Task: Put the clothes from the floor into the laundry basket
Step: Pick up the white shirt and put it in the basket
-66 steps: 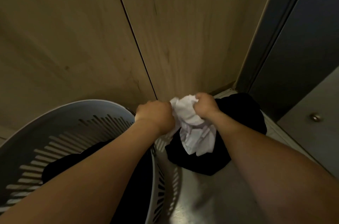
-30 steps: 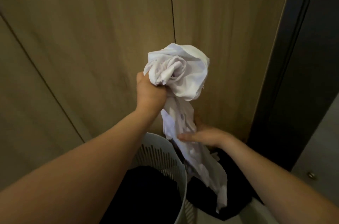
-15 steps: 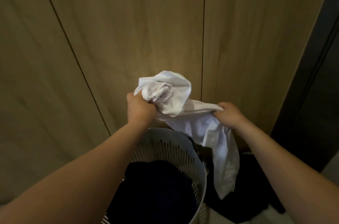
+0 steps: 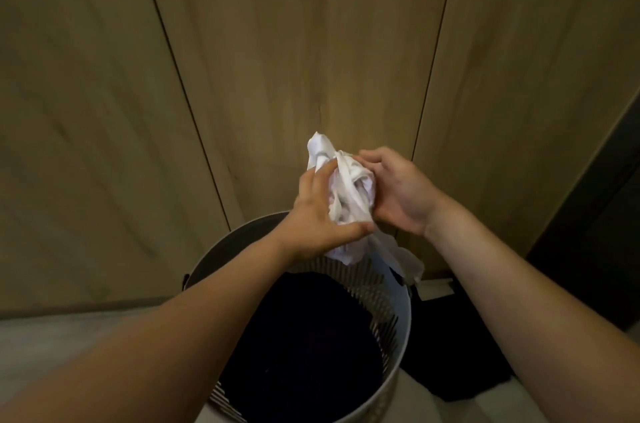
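Observation:
A crumpled white garment [image 4: 346,194] is bunched between both hands, above the far rim of the laundry basket. My left hand [image 4: 317,214] grips it from the left and my right hand [image 4: 398,194] presses it from the right. A loose end of the cloth hangs down over the rim. The round grey slatted laundry basket [image 4: 401,329] stands below, with dark clothes [image 4: 304,343] inside. A black garment [image 4: 453,350] lies on the floor to the right of the basket.
Wooden cabinet panels [image 4: 277,59] rise straight ahead behind the basket. A dark door frame [image 4: 595,197] stands at the right. Pale floor [image 4: 62,346] shows at the lower left.
The white garment, stretched out between my hands half a second ago, is now gathered into a ball. My right hand has closed in on my left, and both are over the basket.

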Available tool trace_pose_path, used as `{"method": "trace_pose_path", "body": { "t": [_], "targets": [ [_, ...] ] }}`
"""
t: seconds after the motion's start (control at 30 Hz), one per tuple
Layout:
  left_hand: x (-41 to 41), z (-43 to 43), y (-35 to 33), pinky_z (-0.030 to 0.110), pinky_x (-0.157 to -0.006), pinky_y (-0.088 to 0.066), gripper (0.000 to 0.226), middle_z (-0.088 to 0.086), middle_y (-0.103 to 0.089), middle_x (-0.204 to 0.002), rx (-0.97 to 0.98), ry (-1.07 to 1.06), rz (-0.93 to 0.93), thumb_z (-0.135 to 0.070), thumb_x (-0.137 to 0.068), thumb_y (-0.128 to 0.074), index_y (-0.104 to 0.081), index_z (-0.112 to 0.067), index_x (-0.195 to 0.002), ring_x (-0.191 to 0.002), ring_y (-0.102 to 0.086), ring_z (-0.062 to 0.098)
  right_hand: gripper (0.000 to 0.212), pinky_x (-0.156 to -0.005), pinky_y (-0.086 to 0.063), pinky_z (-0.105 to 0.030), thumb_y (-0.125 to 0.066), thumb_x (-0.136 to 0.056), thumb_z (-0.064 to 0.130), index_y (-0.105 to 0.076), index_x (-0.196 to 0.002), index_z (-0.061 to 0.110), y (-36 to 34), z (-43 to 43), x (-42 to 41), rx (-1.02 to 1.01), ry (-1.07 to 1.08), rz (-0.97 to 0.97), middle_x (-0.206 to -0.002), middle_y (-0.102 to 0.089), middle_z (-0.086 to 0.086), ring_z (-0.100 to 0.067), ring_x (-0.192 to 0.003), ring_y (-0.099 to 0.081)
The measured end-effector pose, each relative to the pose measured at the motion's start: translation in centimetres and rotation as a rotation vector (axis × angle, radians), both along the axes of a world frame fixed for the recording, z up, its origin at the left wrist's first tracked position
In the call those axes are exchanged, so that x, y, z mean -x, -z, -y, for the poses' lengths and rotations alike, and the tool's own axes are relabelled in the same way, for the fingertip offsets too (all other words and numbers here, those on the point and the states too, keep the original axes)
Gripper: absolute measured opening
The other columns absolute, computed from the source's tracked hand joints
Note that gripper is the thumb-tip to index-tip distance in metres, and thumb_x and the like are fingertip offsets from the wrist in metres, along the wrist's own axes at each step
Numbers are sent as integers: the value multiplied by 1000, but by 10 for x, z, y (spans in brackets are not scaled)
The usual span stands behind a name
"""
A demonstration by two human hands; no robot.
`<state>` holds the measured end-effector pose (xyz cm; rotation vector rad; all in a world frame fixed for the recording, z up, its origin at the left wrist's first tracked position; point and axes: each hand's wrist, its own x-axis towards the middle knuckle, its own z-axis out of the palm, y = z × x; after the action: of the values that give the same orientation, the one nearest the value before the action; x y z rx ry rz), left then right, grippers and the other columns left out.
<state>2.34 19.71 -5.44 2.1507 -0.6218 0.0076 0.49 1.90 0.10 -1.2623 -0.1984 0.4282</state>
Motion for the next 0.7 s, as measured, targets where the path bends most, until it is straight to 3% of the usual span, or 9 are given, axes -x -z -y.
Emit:
{"method": "trace_pose_path", "body": {
  "t": [0.07,0.17,0.23,0.3,0.4,0.47,0.5,0.63,0.7],
  "targets": [
    [0,-5,6,36,-113,-32,121,-2,-17,-157,18,-59,54,-56,-62,-88,-9,-50,-154,-143,-27,17,64,-110,-43,-50,-41,-99,47,-56,-142,3,3,-11,3,16,-53,-3,-128,-63,-23,-33,-120,-60],
    [-2,-14,20,37,-103,-47,85,5,-46,-137,64,-153,188,-31,-71,-80,-42,-37,-147,-125,-52,24,54,-101,-50,-44,-40,-104,48,-70,-125,9,10,-15,-2,190,-13,18,-115,-71,-14,-27,-108,-66],
    [0,-21,30,40,-87,-53,61,3,-53,-122,-30,-228,230,-25,-77,-72,-56,-34,-136,-106,-61,30,41,-88,-55,-44,-44,-106,37,-73,-108,8,20,-14,-10,422,110,62,-100,-73,-13,-27,-91,-68],
    [0,-30,38,42,-75,-55,44,2,-53,-114,-179,-295,244,-28,-84,-67,-60,-35,-127,-91,-62,31,30,-78,-52,-35,-54,-102,31,-69,-116,9,33,-6,-16,798,150,214,-109,-70,-9,-23,-90,-68],
    [-4,-43,40,40,-67,-54,33,1,-54,-110,-209,-411,241,-25,-88,-60,-62,-33,-120,-83,-61,28,91,-103,-44,-32,-75,-80,57,-33,-155,26,67,11,-16,1392,-73,354,-152,-37,-6,-25,-133,-50],
    [-7,-46,39,35,-64,-49,31,-1,-55,-108,-157,-456,229,-24,-89,-58,-62,-32,-119,-83,-59,25,123,-111,-41,-43,-78,-64,70,-8,-160,37,93,20,-16,1584,-125,291,-156,-19,-6,-34,-140,-36],
    [-7,-46,40,34,-65,-47,31,-1,-55,-108,-133,-464,215,-24,-89,-57,-62,-32,-119,-84,-59,24,119,-108,-43,-46,-78,-63,69,-11,-157,41,106,25,-17,1644,-109,301,-153,-20,-6,-36,-137,-36],
    [-8,-45,43,33,-70,-48,33,-2,-58,-115,-63,-469,179,-27,-88,-59,-64,-32,-120,-91,-60,21,42,-87,-50,-44,-64,-86,41,-47,-123,32,122,34,-23,1642,102,497,-134,-28,-6,-39,-116,-52],
    [-11,-46,44,28,-67,-44,32,-4,-60,-115,-39,-449,177,-28,-88,-59,-66,-32,-119,-92,-58,16,58,-90,-51,-45,-67,-87,39,-39,-137,30,118,36,-29,1531,223,522,-144,-23,-5,-41,-117,-55]
  ]
}}
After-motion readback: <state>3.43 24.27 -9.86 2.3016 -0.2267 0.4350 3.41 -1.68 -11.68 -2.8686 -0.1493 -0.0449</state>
